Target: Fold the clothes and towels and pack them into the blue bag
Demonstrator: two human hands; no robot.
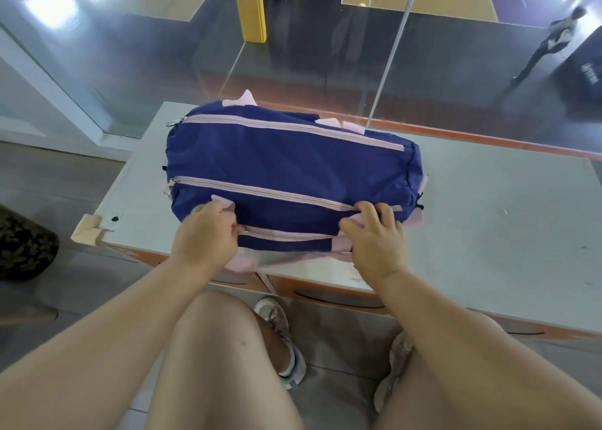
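The blue bag (286,169) lies lengthwise on the white table (488,221), bulging, with pink zipper lines and pink straps. Its two upper zippers look closed. My left hand (205,234) pinches something at the left end of the bag's lowest front zipper, fingers curled, with a pink strap end just above it. My right hand (374,237) grips the bag's near right edge, where a pink strap sits. No loose clothes or towels are in view.
The table's near left corner carries a foam guard (86,231). Glass panels (391,58) and a yellow post (250,6) stand behind the table. A dark patterned object (22,244) sits on the floor to the left. My knees and shoes are below the table edge.
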